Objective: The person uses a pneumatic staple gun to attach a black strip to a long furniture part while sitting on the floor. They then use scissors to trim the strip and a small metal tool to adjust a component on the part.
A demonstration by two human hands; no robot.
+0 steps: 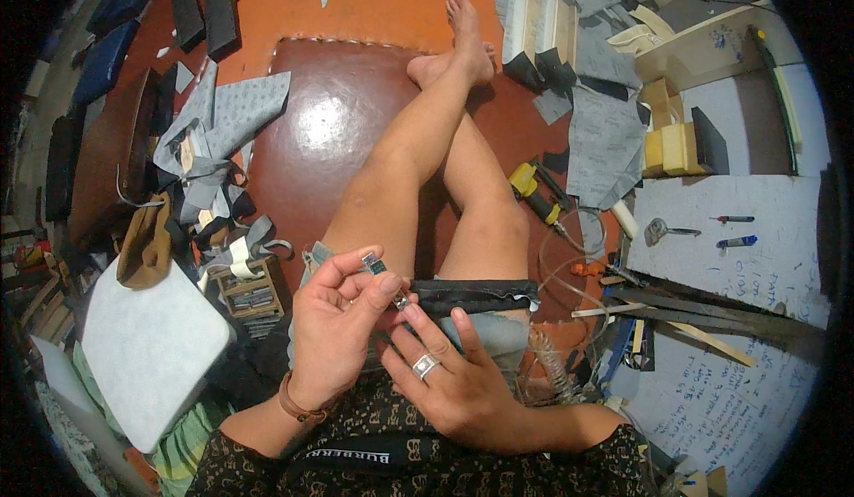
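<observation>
My left hand (pixel 336 319), a brown strap at its wrist, pinches a small silver-and-dark-green piece (pixel 376 264) between thumb and fingers above my lap. Its exact kind is too small to make out. The fingers of my right hand (pixel 463 380) are loosely bent and spread, one wearing a silver ring. One fingertip meets the silver lower end of the piece; the thumb is hidden. Just beyond both hands, a black cloth-covered bar (pixel 471 296) lies across my thighs.
On the floor at right rests a yellow-and-black air stapler (pixel 534 196) with a hose. A small wooden crate (pixel 253 292) and a white padded board (pixel 147 346) are at left. Grey fabric scraps (pixel 222 110) lie farther off. Pens (pixel 737 242) lie on a written-on board at right.
</observation>
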